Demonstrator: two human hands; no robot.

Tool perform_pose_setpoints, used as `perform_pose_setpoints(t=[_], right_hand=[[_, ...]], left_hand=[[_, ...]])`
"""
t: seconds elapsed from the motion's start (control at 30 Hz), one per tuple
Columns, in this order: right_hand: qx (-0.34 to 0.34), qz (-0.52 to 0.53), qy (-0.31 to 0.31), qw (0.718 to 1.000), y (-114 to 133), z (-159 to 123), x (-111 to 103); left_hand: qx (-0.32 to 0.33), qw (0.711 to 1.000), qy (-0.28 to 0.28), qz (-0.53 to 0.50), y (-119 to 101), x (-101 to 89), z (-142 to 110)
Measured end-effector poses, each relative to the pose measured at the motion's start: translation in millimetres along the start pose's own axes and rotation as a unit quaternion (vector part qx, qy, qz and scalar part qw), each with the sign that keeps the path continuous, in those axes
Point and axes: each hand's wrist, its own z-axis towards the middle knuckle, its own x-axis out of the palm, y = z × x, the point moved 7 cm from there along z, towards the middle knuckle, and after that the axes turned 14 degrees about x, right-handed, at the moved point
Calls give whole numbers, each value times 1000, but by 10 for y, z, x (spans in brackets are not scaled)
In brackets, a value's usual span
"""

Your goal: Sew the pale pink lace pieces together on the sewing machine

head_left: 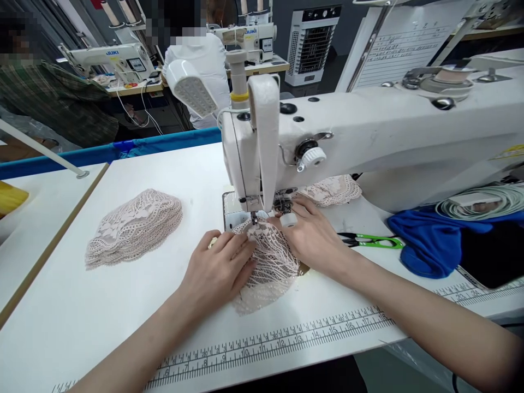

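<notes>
A pale pink lace piece [272,259] lies under the presser foot [254,218] of a white sewing machine [368,120]. Its near edge spreads sheer over the tabletop. My left hand [223,265] grips the lace's left side, fingers bent together close to the needle. On the other side, my right hand [311,234] has the lace's right edge, with its fingertips partly hidden behind the foot and a small white knob. To the left sits a stack of matching lace pieces [135,226]. More lace [331,190] lies behind my right hand, under the machine arm.
Green-handled scissors [374,240] lie right of my right forearm, beside a blue cloth [429,245], a coiled pale tape [487,201] and a dark phone [491,256]. A printed ruler [262,346] runs along the front edge. Two people sit beyond, near other sewing machines [118,60].
</notes>
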Motion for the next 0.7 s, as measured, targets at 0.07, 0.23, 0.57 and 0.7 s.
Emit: perform_pose_setpoints(t=[0.07, 0.23, 0.57, 0.7], right_hand=[[4, 27, 11, 1000, 2, -14, -5], [-8, 80, 34, 996, 81, -64, -5], [-50, 36, 33, 998, 169, -100, 77], [-47, 24, 19, 998, 158, -90, 57]], left_hand=[[-27, 998, 31, 46, 134, 38, -51], [-114, 992, 13, 53, 349, -27, -168], [-80, 995, 34, -47, 189, 245, 14], [-21, 998, 13, -61, 45, 160, 11]])
